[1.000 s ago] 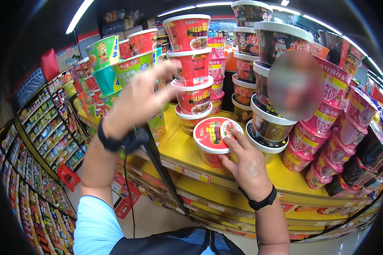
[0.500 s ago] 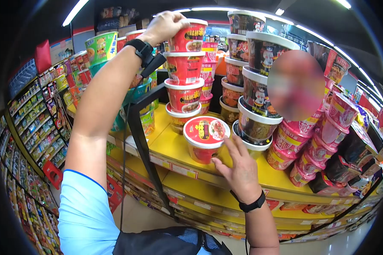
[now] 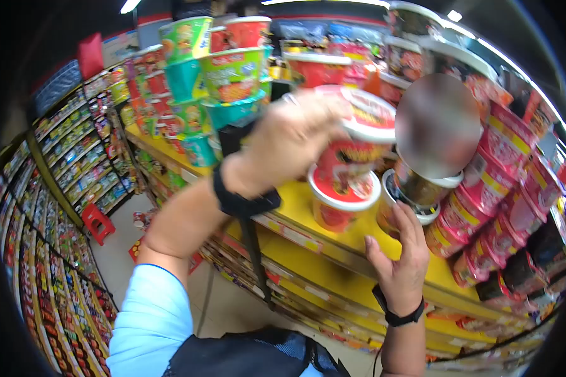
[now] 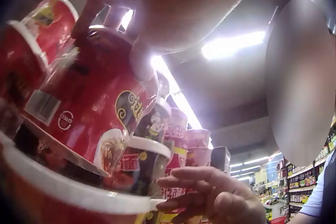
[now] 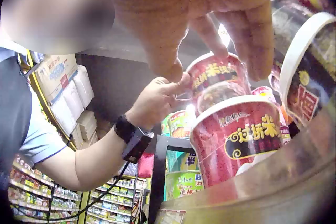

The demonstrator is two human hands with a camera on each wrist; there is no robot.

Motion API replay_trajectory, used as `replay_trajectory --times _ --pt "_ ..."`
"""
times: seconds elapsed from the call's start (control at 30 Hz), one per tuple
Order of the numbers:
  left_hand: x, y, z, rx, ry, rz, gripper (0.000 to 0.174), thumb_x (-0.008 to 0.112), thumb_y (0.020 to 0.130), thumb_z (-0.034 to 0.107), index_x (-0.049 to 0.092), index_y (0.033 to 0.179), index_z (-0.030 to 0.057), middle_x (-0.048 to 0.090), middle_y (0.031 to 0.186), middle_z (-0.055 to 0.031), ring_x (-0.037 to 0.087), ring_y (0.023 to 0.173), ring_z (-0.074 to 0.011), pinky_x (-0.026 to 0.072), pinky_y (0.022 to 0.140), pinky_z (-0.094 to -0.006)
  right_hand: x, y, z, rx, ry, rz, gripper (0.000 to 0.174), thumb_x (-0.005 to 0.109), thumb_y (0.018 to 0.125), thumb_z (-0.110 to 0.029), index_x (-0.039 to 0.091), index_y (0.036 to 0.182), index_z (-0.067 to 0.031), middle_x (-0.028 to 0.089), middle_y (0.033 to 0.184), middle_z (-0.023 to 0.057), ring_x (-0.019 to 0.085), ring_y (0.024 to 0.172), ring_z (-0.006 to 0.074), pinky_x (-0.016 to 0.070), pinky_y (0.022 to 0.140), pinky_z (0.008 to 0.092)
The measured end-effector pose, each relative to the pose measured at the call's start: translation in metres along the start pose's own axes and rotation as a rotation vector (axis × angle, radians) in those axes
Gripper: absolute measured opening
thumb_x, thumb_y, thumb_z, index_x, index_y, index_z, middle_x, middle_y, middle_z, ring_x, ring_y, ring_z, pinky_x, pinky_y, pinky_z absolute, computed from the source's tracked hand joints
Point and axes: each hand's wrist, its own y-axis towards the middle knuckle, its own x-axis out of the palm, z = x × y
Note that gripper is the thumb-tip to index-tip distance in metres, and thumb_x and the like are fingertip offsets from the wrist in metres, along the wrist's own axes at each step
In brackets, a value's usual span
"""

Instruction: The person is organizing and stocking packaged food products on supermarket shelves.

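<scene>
A stack of green noodle bowls (image 3: 229, 75) stands at the left end of the yellow shelf (image 3: 295, 229). Just right of it, the left hand (image 3: 289, 141) is raised, fingers curled round the rim and wall of a red instant-noodle bowl (image 3: 361, 138). The bowl has a white rim, a red printed lid and yellow characters on its side. The left wrist view also shows a white barcode label (image 4: 42, 107). The bowl is tilted in the air, directly above 1 matching red bowl on the shelf (image 3: 341, 201) and close to its lid.

Lower right, the right hand (image 3: 399, 261) holds nothing. Its fingers are loosely spread and point up at the base of a dark noodle bowl (image 3: 421, 188); whether they touch it I cannot tell. Pink cups (image 3: 503, 157) are stacked at the far right.
</scene>
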Motion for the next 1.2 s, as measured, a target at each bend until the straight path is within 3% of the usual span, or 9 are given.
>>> replay_trajectory --times 0.1,0.3,0.5,0.53,0.63,0.67,0.8,0.9,1.2 --pt "0.017 -0.022 -0.016 0.008 0.054 -0.031 0.026 0.077 0.09 0.006 0.076 0.116 0.0032 0.075 0.118 -0.0147 0.07 0.114 -0.032 0.0546 0.101 -0.0407 0.013 0.008 0.001 -0.034 -0.019 -0.05 0.068 0.085 0.082 -0.014 0.056 0.14 0.0029 0.058 0.141 0.0244 0.068 0.112 0.0375 0.059 0.092 0.0418" --pt "0.01 -0.03 -0.025 -0.051 -0.053 -0.105 0.037 0.08 0.088 0.01 0.073 0.124 0.0051 0.07 0.13 -0.0172 0.065 0.125 -0.0333 0.0518 0.105 -0.0414 0.027 0.022 -0.003 -0.041 -0.055 -0.023 0.079 0.086 0.08 -0.015 0.048 0.147 0.0047 0.054 0.146 0.027 0.062 0.125 0.0417 0.0552 0.1 0.0443" --pt "0.03 -0.053 -0.029 -0.256 -0.173 0.001 0.087 0.086 0.087 0.025 0.039 0.159 0.0126 0.035 0.163 -0.0184 0.044 0.147 -0.033 0.0448 0.117 -0.0463 0.037 0.03 0.004 0.016 0.0 -0.076 0.087 0.086 0.081 -0.019 0.041 0.15 0.0078 0.051 0.148 0.0316 0.056 0.133 0.046 0.0471 0.111 0.048" --pt "0.036 -0.058 -0.035 -0.355 -0.307 -0.035 0.104 0.088 0.086 0.025 0.021 0.165 0.0156 0.031 0.164 -0.016 0.04 0.149 -0.0297 0.0416 0.12 -0.0477 0.038 0.03 0.006 0.031 0.019 -0.077 0.088 0.086 0.081 -0.02 0.041 0.151 0.0083 0.052 0.147 0.0317 0.057 0.133 0.0457 0.0476 0.111 0.0477" --pt "0.063 -0.064 -0.037 -0.467 -0.845 0.037 0.116 0.091 0.083 0.021 0.01 0.167 0.0172 0.035 0.162 -0.0154 0.041 0.148 -0.0288 0.043 0.119 -0.0476 0.044 0.031 0.009 0.057 0.097 -0.07 0.089 0.087 0.081 -0.021 0.04 0.151 0.0094 0.055 0.144 0.032 0.059 0.131 0.0447 0.049 0.109 0.0468" --pt "0.064 -0.064 -0.035 -0.495 -0.82 -0.001 0.123 0.092 0.082 0.016 0.003 0.167 0.0189 0.036 0.16 -0.0151 0.042 0.147 -0.0278 0.0435 0.119 -0.0471 0.045 0.032 0.008 0.062 0.133 -0.055 0.09 0.087 0.081 -0.021 0.04 0.151 0.0096 0.056 0.142 0.0319 0.059 0.13 0.0442 0.0495 0.109 0.0465" --pt "0.066 -0.064 -0.024 -0.484 -0.765 -0.014 0.123 0.09 0.082 0.009 0.001 0.166 0.0187 0.035 0.16 -0.0163 0.042 0.147 -0.0283 0.0417 0.12 -0.0464 0.041 0.033 0.008 0.11 0.222 -0.037 0.091 0.088 0.081 -0.022 0.039 0.15 0.0112 0.059 0.139 0.0316 0.062 0.127 0.0425 0.0512 0.106 0.045" --pt "0.073 -0.067 -0.023 -0.441 -0.707 0.022 0.124 0.089 0.082 0.007 -0.001 0.166 0.0178 0.03 0.163 -0.0172 0.038 0.149 -0.0294 0.0386 0.122 -0.0473 0.039 0.033 0.016 0.038 0.142 -0.057 0.088 0.086 0.083 -0.015 0.038 0.153 0.0103 0.06 0.139 0.0278 0.064 0.127 0.0353 0.0537 0.106 0.0416" --pt "0.086 -0.084 -0.018 -0.456 -0.494 0.047 0.134 0.091 0.082 0.02 -0.013 0.166 0.0124 0.027 0.163 -0.0207 0.035 0.151 -0.0327 0.0344 0.123 -0.0482 0.037 0.029 0.018 -0.023 0.09 -0.086 0.096 0.089 0.077 -0.023 0.038 0.15 0.0124 0.055 0.142 0.0341 0.057 0.132 0.0446 0.0481 0.11 0.047"
